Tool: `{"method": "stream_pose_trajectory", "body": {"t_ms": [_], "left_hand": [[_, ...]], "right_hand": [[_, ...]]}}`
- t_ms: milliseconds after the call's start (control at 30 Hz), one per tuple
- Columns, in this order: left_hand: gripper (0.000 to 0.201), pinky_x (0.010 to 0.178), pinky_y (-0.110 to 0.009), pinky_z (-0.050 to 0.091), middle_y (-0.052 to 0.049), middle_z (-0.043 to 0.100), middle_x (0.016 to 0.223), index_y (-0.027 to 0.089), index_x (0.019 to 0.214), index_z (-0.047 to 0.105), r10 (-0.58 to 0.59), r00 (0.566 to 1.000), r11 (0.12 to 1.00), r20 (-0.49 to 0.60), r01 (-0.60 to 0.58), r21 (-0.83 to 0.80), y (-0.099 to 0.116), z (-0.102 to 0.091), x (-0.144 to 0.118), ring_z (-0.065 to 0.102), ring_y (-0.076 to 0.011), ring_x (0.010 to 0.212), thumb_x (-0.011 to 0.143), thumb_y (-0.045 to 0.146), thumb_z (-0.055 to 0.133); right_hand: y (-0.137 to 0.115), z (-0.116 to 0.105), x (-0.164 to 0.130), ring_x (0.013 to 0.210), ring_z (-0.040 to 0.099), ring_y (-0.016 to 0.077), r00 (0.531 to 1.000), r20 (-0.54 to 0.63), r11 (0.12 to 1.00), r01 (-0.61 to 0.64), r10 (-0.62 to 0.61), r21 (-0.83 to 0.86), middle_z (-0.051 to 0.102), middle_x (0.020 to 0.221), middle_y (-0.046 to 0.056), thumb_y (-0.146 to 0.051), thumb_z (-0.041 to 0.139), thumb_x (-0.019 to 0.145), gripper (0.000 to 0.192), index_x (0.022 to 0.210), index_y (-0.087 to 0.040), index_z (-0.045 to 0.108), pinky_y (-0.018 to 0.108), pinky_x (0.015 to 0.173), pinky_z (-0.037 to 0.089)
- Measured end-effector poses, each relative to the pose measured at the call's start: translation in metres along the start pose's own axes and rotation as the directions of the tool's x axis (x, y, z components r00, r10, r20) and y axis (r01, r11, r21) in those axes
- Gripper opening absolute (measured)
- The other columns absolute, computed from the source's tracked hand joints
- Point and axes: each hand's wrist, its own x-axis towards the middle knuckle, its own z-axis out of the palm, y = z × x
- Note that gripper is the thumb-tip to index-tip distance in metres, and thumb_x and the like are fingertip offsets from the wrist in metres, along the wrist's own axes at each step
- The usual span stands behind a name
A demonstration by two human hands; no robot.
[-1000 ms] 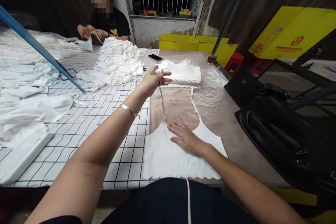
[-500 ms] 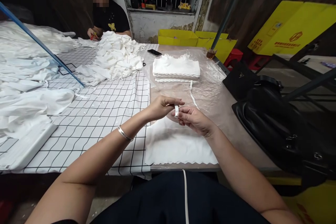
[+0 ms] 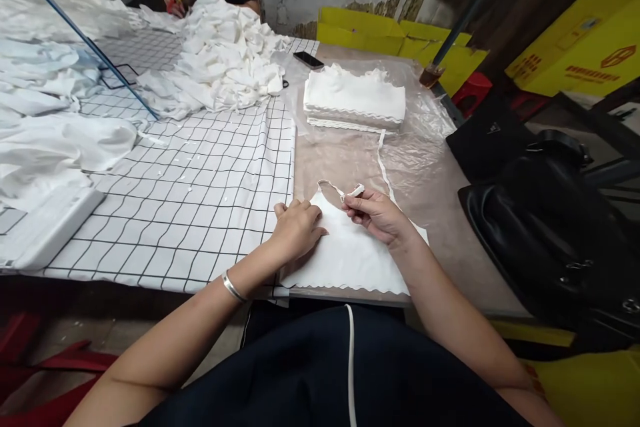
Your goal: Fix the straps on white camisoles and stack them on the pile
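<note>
White garment (image 3: pixel 350 257) lies flat at table (image 3: pixel 440 193) edge. Left hand (image 3: pixel 296 230), fingers curled, presses it to hold it steady; right hand (image 3: pixel 377 213) pinches strap (image 3: pixel 354 191), folded short.

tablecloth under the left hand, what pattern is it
White with a thin black grid, on the tablecloth beside the left hand; head view.
</note>
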Motion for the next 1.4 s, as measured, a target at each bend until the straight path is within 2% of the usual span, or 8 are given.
{"method": "stream_pose_trajectory", "body": {"t_ms": [67, 167, 333, 433, 567, 833, 1033, 1400], "left_hand": [[0.012, 0.083, -0.046, 0.031, -0.011, 0.067, 0.094, 0.016, 0.085, 0.065, -0.007, 1.000, 1.000, 0.013, 0.008, -0.030, 0.001, 0.001, 0.001, 0.054, -0.0304, 0.098, 0.082, 0.027, 0.065], [0.007, 0.083, -0.046, 0.029, -0.010, 0.067, 0.098, 0.017, 0.081, 0.066, -0.006, 1.000, 0.997, 0.023, 0.008, -0.077, 0.001, -0.001, 0.003, 0.053, -0.0303, 0.101, 0.080, 0.024, 0.064], [0.009, 0.086, -0.047, 0.027, -0.006, 0.070, 0.090, 0.019, 0.083, 0.069, -0.046, 0.997, 0.976, 0.054, 0.057, -0.210, 0.000, 0.002, 0.003, 0.054, -0.0280, 0.100, 0.082, 0.026, 0.063], [0.015, 0.088, -0.046, 0.026, -0.006, 0.069, 0.091, 0.019, 0.078, 0.072, -0.066, 0.997, 0.967, 0.047, 0.075, -0.245, 0.000, 0.004, 0.002, 0.053, -0.0273, 0.100, 0.083, 0.031, 0.064], [0.017, 0.089, -0.044, 0.025, -0.003, 0.067, 0.086, 0.019, 0.075, 0.072, -0.088, 0.996, 0.949, 0.033, 0.094, -0.300, 0.000, 0.006, 0.002, 0.053, -0.0251, 0.098, 0.082, 0.033, 0.065], [0.017, 0.088, -0.043, 0.022, -0.002, 0.066, 0.080, 0.018, 0.070, 0.070, -0.115, 0.993, 0.934, 0.025, 0.117, -0.337, 0.001, 0.006, 0.002, 0.052, -0.0238, 0.096, 0.081, 0.030, 0.066], [0.015, 0.088, -0.043, 0.022, -0.001, 0.066, 0.077, 0.018, 0.069, 0.070, -0.113, 0.993, 0.925, 0.015, 0.111, -0.362, 0.001, 0.006, 0.003, 0.053, -0.0240, 0.096, 0.079, 0.030, 0.068], [0.016, 0.089, -0.044, 0.023, -0.002, 0.067, 0.076, 0.019, 0.067, 0.071, -0.120, 0.993, 0.909, -0.005, 0.108, -0.402, 0.000, 0.006, 0.002, 0.054, -0.0244, 0.095, 0.078, 0.029, 0.068]], "right_hand": [[0.003, 0.001, 0.001, 0.053, 0.047, 0.0068, 0.999, -0.017, 0.997, 0.032, -0.033, -0.071, 0.059, 0.060, -0.003, -0.037, 0.087, 0.052, 0.033, 0.069, -0.016, 0.067, 0.021, 0.045, 0.028], [0.007, 0.004, 0.001, 0.054, 0.050, 0.0082, 0.999, -0.018, 0.985, 0.028, -0.031, -0.170, 0.063, 0.065, 0.000, -0.038, 0.086, 0.051, 0.035, 0.071, -0.016, 0.069, 0.021, 0.045, 0.028], [0.015, 0.007, 0.002, 0.062, 0.055, 0.0122, 0.998, 0.056, 0.956, 0.057, -0.043, -0.286, 0.066, 0.070, 0.001, -0.039, 0.083, 0.055, 0.033, 0.074, -0.016, 0.069, 0.024, 0.055, 0.037], [0.021, 0.006, 0.005, 0.067, 0.054, 0.0132, 0.987, 0.096, 0.898, 0.160, -0.132, -0.409, 0.063, 0.069, 0.000, -0.037, 0.078, 0.060, 0.025, 0.071, -0.016, 0.068, 0.028, 0.064, 0.040], [0.027, 0.003, 0.010, 0.068, 0.052, 0.0137, 0.969, 0.138, 0.803, 0.246, -0.203, -0.543, 0.059, 0.072, 0.000, -0.035, 0.072, 0.065, 0.020, 0.071, -0.016, 0.068, 0.028, 0.065, 0.039], [0.031, 0.003, 0.011, 0.070, 0.052, 0.0148, 0.954, 0.206, 0.785, 0.295, -0.217, -0.545, 0.057, 0.074, 0.000, -0.037, 0.070, 0.067, 0.021, 0.073, -0.017, 0.067, 0.029, 0.067, 0.040], [0.031, 0.005, 0.011, 0.072, 0.052, 0.0149, 0.930, 0.204, 0.747, 0.368, -0.307, -0.554, 0.056, 0.077, 0.000, -0.033, 0.069, 0.069, 0.017, 0.074, -0.017, 0.068, 0.028, 0.067, 0.040], [0.027, 0.007, 0.007, 0.067, 0.049, 0.0124, 0.917, 0.235, 0.625, 0.394, -0.324, -0.675, 0.053, 0.075, -0.001, -0.022, 0.067, 0.071, 0.005, 0.070, -0.018, 0.066, 0.027, 0.064, 0.039]]}}
